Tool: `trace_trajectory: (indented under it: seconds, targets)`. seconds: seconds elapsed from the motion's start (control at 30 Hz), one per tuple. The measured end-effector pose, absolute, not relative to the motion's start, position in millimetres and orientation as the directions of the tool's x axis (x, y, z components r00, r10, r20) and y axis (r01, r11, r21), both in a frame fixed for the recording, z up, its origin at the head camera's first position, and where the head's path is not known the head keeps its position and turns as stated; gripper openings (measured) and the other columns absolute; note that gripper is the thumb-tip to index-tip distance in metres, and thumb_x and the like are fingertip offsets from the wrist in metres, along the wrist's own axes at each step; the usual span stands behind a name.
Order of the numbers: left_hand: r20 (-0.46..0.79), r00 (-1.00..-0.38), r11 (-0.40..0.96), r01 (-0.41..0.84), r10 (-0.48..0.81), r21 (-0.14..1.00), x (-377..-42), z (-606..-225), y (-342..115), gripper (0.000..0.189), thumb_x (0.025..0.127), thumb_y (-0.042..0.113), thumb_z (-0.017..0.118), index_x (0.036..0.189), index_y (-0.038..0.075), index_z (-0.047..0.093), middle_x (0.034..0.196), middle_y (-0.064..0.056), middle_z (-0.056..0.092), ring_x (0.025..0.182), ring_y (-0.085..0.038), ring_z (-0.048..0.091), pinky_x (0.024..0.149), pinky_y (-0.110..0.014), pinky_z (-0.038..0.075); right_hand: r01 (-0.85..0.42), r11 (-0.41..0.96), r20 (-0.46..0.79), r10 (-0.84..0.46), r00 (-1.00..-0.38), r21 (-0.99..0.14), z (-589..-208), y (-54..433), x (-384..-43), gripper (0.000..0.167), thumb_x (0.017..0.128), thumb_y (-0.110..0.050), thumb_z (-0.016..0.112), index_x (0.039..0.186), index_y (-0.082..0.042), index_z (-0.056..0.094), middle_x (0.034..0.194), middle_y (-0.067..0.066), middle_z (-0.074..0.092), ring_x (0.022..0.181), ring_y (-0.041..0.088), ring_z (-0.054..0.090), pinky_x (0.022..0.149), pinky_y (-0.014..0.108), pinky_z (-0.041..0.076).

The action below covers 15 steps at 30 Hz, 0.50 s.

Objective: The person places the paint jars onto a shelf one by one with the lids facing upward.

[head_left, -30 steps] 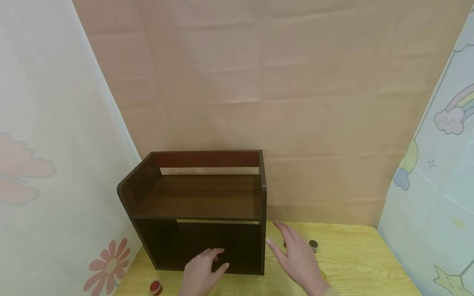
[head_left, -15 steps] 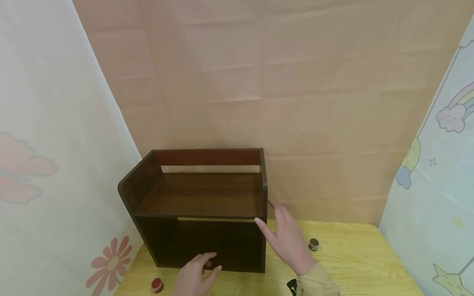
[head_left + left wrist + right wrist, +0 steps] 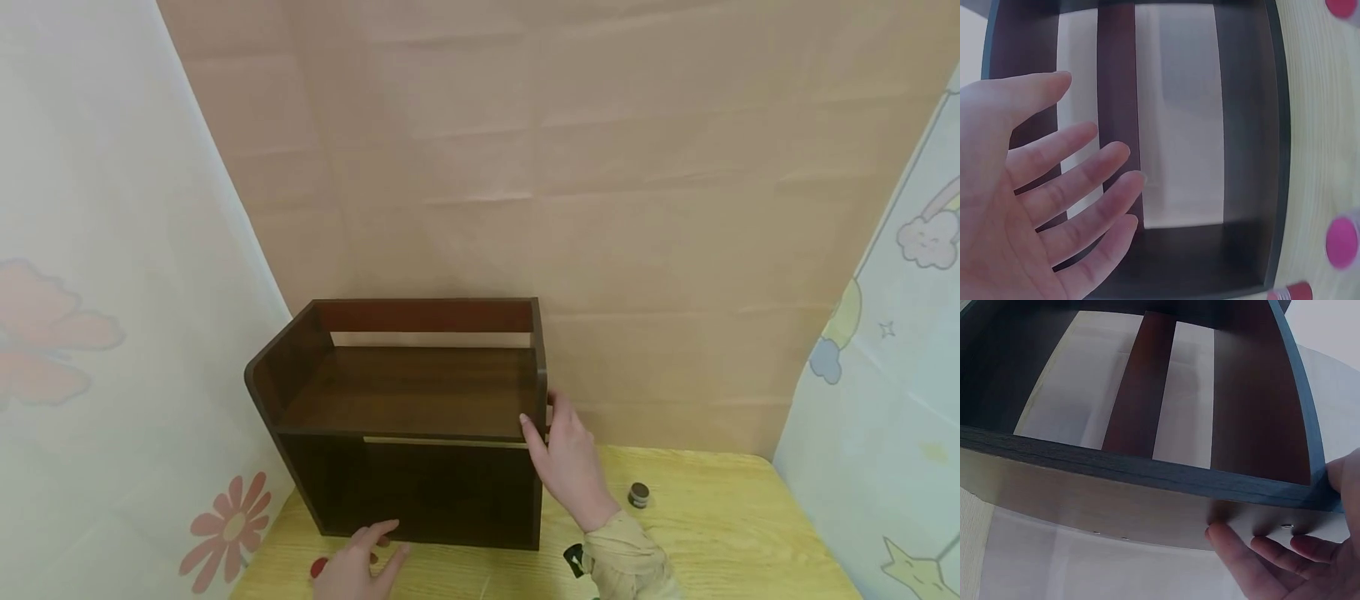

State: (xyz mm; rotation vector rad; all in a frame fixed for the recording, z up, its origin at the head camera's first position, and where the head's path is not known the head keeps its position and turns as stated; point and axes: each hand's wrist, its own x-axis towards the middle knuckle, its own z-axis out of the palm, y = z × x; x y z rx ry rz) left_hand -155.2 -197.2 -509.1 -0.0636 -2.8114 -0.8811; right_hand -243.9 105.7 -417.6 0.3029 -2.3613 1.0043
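Observation:
A dark brown two-tier wooden shelf (image 3: 420,392) stands on the table, with both tiers bare. My right hand (image 3: 570,467) grips its right side panel: the thumb lies at the front edge near the middle board, and the fingers reach along the outside. In the right wrist view the fingers (image 3: 1232,550) press against the outer face of that side panel (image 3: 1116,506). My left hand (image 3: 356,571) is low in front of the bottom tier, holding nothing. Its fingers (image 3: 1094,228) are spread and relaxed before the shelf in the left wrist view.
On the wood-grain table (image 3: 720,517), a small jar with a dark lid (image 3: 639,495) stands right of the shelf. A red-lidded jar (image 3: 318,567) sits at the front left, partly behind my left hand. The left wrist view also shows a pink-lidded jar (image 3: 1342,242).
My right hand has moved up and left from beside the shelf onto its right side panel. My left hand has drifted down and left, now overlapping the red-lidded jar.

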Motion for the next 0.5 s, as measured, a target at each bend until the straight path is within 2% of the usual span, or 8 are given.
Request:
trace_trajectory:
  seconds: [0.2, 0.3, 0.37, 0.5]
  targets:
    - [0.260, -0.963, 0.848, 0.082, -0.067, 0.523, -158, -517, -220, 0.044, 0.089, 0.044, 0.078, 0.117, 0.010, 0.074, 0.093, 0.003, 0.066, 0.079, -0.021, 0.066, 0.064, -0.038, 0.054, -0.415, 0.685, 0.593, 0.033, -0.804, -0.600, -419, 103, -247, 0.049, 0.098, -0.022, 0.069, 0.135, 0.002, 0.048, 0.117, 0.018, 0.062, 0.086, 0.032, 0.069, 0.067, 0.047, 0.057]
    - [0.287, -0.955, 0.854, 0.085, -0.078, 0.514, -159, -523, -233, 0.043, 0.088, 0.041, 0.079, 0.115, 0.007, 0.074, 0.097, -0.005, 0.069, 0.086, -0.027, 0.068, 0.071, -0.046, 0.056, -0.419, 0.679, 0.602, 0.043, -0.797, -0.603, -419, 102, -246, 0.049, 0.097, -0.020, 0.069, 0.136, 0.003, 0.049, 0.118, 0.019, 0.062, 0.086, 0.034, 0.069, 0.068, 0.048, 0.057]
    - [0.266, -0.960, 0.847, 0.065, -0.092, 0.528, -160, -526, -241, 0.044, 0.089, 0.039, 0.078, 0.115, 0.004, 0.074, 0.100, -0.010, 0.070, 0.077, -0.023, 0.067, 0.068, -0.044, 0.056, -0.421, 0.680, 0.606, 0.044, -0.794, -0.600, -420, 102, -246, 0.048, 0.097, -0.019, 0.069, 0.135, 0.004, 0.050, 0.115, 0.018, 0.062, 0.085, 0.033, 0.069, 0.067, 0.047, 0.057]
    - [0.166, -0.977, 0.822, -0.017, -0.135, 0.570, -161, -536, -257, 0.049, 0.090, 0.036, 0.077, 0.118, -0.003, 0.070, 0.096, -0.012, 0.066, 0.061, -0.015, 0.056, 0.062, -0.040, 0.053, -0.430, 0.683, 0.619, 0.041, -0.784, -0.590, -423, 102, -246, 0.047, 0.096, -0.016, 0.070, 0.133, 0.005, 0.051, 0.110, 0.018, 0.062, 0.081, 0.032, 0.068, 0.063, 0.044, 0.057]
